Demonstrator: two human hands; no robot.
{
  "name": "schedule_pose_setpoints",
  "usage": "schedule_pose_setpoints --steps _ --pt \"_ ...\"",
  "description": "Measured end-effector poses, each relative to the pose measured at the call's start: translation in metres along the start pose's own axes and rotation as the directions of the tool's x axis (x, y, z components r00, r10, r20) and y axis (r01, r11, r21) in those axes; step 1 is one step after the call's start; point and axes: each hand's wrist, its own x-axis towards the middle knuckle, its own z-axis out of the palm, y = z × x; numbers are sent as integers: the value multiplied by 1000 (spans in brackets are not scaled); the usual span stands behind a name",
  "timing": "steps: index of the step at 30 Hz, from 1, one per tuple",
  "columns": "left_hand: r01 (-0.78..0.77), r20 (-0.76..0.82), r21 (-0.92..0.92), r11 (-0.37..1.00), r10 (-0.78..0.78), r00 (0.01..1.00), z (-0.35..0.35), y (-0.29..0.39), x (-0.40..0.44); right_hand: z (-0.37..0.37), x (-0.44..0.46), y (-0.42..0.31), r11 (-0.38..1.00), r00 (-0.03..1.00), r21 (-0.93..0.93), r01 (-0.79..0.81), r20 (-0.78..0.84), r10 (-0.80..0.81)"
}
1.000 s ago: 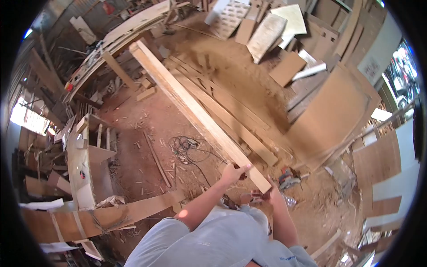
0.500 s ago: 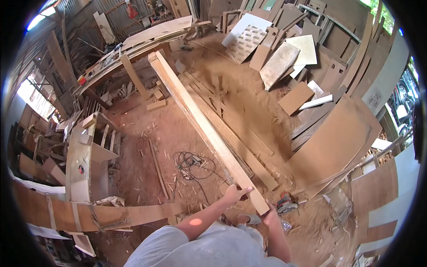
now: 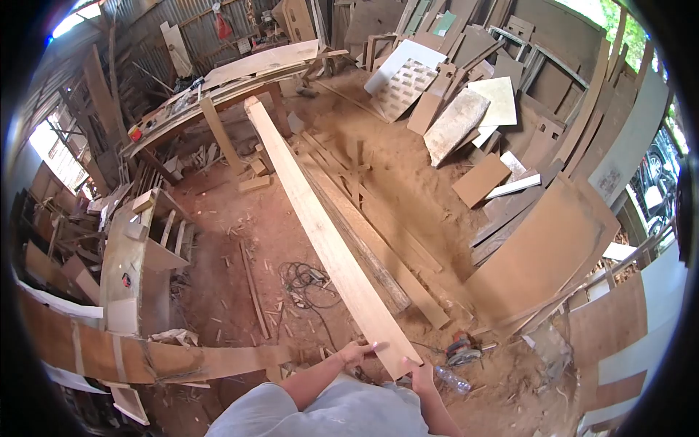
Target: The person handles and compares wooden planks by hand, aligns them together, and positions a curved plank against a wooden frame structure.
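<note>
The long plank [image 3: 318, 233] is pale, straight-edged wood with a flat face; left hand [image 3: 354, 355] and right hand [image 3: 420, 375] grips pinch its near end.

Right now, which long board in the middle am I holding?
The pale plank whose near end is in your left hand and right hand; the other long boards show to its right, with no hand on them.

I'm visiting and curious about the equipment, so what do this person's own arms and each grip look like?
The left grip and right grip are ordinary human hands without gloves. The left forearm and right forearm are bare, with no cables or markings visible. The pale grey shirt has a short left sleeve; the other is hard to make out.
</note>
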Motion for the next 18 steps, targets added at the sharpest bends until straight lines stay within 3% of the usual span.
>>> schedule_pose_setpoints --steps 6,8,12,15,18 --pt "83 -227 111 990 -56 972 44 25 -1 14 -17 -41 1000 1000 8 -23 -10 23" --pt "45 -246 142 989 -9 969 47 22 3 12 -12 -40 1000 999 -10 -15 -38 14" --pt "-1 -228 100 995 24 973 53 16 27 6 -2 -57 989 988 -12 147 -54 -148" --pt "138 -278 322 937 -46 960 72 34 53 -4 6 -82 967 963 -88 240 -108 -248" --pt "108 -314 369 923 14 949 121 75 34 -15 5 -109 929 940 -201 311 -80 -332"
